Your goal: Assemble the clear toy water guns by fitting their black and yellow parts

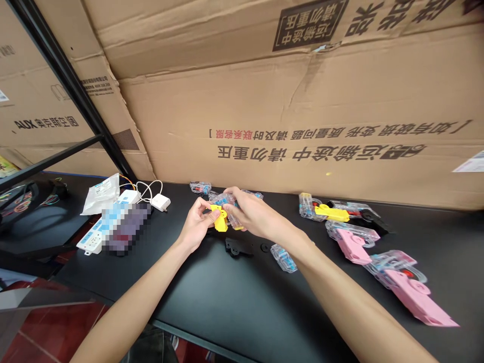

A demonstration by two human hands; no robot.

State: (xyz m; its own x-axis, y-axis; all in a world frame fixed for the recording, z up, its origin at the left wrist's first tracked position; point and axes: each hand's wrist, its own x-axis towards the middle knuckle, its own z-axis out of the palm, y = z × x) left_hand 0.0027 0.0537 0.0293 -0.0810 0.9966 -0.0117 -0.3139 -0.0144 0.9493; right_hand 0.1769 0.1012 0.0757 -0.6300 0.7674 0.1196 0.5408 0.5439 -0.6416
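Over the middle of the black table, my left hand (197,223) pinches a yellow plastic piece (221,222) with a round hub on it. My right hand (249,212) is closed round a clear plastic toy-gun-like body (235,216) with blue parts inside. The yellow piece and the clear body meet between my fingers; whether they are joined I cannot tell. Just below lies a loose black plastic piece (238,248), with a small black disc (264,248) to its right. Another clear and blue body (284,258) rests beside my right forearm.
Clear bodies with pink pieces (419,297) and a yellow piece (333,213) lie at the right. More clear bodies (200,188) sit behind my hands. A white power strip (109,222), a plastic bag (101,194) and a charger (161,202) are at left. Cardboard (302,101) stands behind.
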